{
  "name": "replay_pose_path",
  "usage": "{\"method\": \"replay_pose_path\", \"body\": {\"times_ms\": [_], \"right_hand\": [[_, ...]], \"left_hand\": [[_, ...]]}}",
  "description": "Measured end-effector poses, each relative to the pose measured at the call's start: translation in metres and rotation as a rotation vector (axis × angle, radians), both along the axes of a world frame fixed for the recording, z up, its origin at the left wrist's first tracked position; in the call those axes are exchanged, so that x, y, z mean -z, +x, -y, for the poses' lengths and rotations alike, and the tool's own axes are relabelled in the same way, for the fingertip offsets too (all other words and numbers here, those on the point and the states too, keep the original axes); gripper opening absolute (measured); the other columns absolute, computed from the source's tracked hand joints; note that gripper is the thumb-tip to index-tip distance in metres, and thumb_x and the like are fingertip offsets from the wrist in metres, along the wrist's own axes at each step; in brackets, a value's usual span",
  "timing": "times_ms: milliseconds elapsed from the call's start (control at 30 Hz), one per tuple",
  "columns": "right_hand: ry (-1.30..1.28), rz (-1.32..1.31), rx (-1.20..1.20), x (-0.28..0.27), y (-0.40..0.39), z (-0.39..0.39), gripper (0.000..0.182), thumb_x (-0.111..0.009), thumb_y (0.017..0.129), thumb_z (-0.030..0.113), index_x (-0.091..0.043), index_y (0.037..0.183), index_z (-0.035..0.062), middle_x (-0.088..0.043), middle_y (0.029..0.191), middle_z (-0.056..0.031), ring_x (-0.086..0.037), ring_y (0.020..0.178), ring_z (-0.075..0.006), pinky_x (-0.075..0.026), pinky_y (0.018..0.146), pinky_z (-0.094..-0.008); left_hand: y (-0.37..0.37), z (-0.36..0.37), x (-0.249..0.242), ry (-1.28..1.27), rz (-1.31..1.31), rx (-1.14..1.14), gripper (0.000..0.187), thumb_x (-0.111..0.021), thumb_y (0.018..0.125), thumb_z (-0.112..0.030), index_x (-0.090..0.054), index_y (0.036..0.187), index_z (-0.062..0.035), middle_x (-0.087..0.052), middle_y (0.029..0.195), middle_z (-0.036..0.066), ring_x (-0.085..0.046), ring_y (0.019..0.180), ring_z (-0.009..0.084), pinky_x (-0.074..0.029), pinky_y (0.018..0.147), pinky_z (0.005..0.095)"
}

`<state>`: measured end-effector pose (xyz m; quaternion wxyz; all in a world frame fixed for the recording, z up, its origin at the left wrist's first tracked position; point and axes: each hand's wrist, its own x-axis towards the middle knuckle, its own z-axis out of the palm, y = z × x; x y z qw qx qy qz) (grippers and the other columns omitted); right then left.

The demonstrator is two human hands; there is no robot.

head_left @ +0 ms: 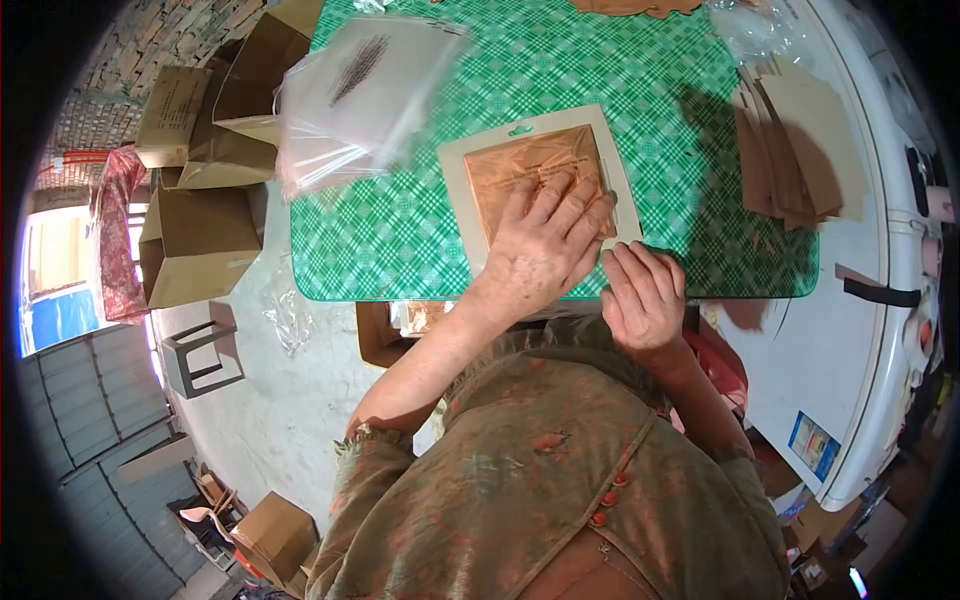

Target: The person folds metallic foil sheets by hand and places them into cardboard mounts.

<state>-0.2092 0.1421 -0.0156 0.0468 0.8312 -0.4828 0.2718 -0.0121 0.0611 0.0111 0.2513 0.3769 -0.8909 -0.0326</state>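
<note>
A copper-coloured flat packet [520,158] with small dark print lies on a beige card [453,185] that has a hanging slot at its top edge. My left hand [545,235] rests flat on the packet, fingers stretched out and slightly apart. Beside the card's lower right corner, my right hand [645,300] is closed with its fingers curled in. What it pinches, if anything, is hidden. Under the card is a table with a green checked cover [380,240]. A stack of clear plastic sleeves [365,100] sits at the table's upper left.
Brown card pieces [790,150] are piled at the right, partly over a white surface [800,300]. Open cardboard boxes [205,225] stand left of the table. Clear plastic wrap [755,35] lies at the far right. A grey stool [203,350] is on the floor.
</note>
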Motion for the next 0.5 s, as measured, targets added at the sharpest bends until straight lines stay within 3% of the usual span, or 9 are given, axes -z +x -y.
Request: {"method": "replay_pose_path", "body": {"times_ms": [333, 400, 500], "right_hand": [[0.013, 0.023, -0.002, -0.0026, 0.0014, 0.0004, 0.038, -0.064, 0.089, 0.013, -0.068, 0.125, -0.0003, -0.065, 0.129, -0.0134, -0.061, 0.12, -0.0302, -0.045, 0.101, -0.0475], [0.01, 0.01, 0.0, -0.002, 0.0007, -0.0002, 0.043, -0.068, 0.086, 0.016, -0.067, 0.126, 0.0009, -0.065, 0.129, -0.0124, -0.06, 0.12, -0.029, -0.045, 0.101, -0.0471], [-0.018, 0.011, 0.001, 0.0005, -0.0002, 0.0012, 0.045, -0.07, 0.085, 0.018, -0.067, 0.126, 0.0018, -0.065, 0.129, -0.0115, -0.06, 0.12, -0.0282, -0.045, 0.102, -0.0465]], "left_hand": [[-0.0011, 0.0066, 0.0025, -0.033, -0.012, -0.005, 0.051, -0.075, 0.087, -0.032, -0.066, 0.131, -0.0082, -0.062, 0.137, 0.011, -0.056, 0.13, 0.0313, -0.043, 0.108, 0.0504], [-0.0011, 0.0072, 0.0037, -0.035, -0.012, -0.009, 0.053, -0.075, 0.087, -0.034, -0.066, 0.132, -0.0081, -0.062, 0.136, 0.012, -0.055, 0.131, 0.0314, -0.042, 0.108, 0.0507], [0.006, 0.007, -0.003, 0.04, -0.039, 0.022, 0.056, -0.075, 0.088, -0.038, -0.064, 0.135, -0.008, -0.061, 0.139, 0.013, -0.053, 0.136, 0.0332, -0.039, 0.114, 0.0521]]}}
